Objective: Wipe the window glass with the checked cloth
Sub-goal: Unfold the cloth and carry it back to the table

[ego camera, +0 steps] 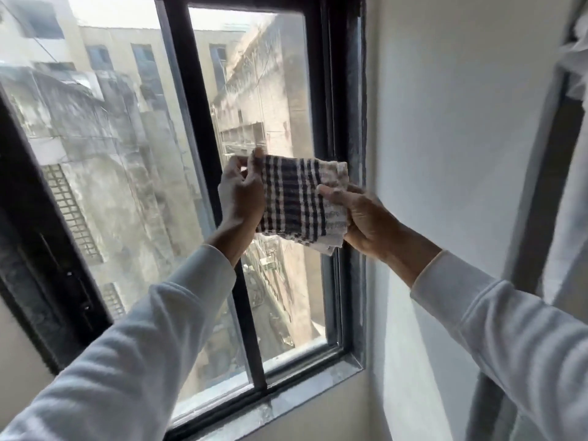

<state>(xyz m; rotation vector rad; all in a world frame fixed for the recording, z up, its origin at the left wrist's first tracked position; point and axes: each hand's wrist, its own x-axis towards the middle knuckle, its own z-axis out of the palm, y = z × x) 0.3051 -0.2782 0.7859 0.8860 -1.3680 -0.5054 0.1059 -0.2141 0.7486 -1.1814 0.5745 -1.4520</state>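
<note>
Head view: a person in white long sleeves stands at a dark-framed sliding window, both arms raised toward the right-hand pane.
Checked cloth: the checked cloth (299,202), dark stripes on white and folded to a rough rectangle, is held up in front of the window glass (273,90) just right of frame centre, stretched between the two hands; whether it touches the pane cannot be told.
Left hand: the left hand (243,194), at 9 o'clock of the cloth, grips its left edge, fingers (258,160) curled closed over the upper left corner with the fabric pinched against the thumb.
Right hand: the right hand (370,218), at 3 o'clock of the cloth, clasps its right edge, the thumb lying across the front of the fabric and the other fingers closed behind it.
Sleeves: the left sleeve (133,345) rises from 7 o'clock, the right sleeve (509,338) from 4 o'clock, both ending short of the wrists.
Window frame: the window frame (337,90) runs black down the right side of the pane, and a centre post (197,122) splits the right pane from a second pane at 9 o'clock.
Outside: weathered concrete buildings (121,138) show hazily through the streaked, dusty glass.
Wall: a pale wall (445,122) meets the frame at 3 o'clock.
Sill: a grey sill (302,389) lies below the pane at 6 o'clock.
</note>
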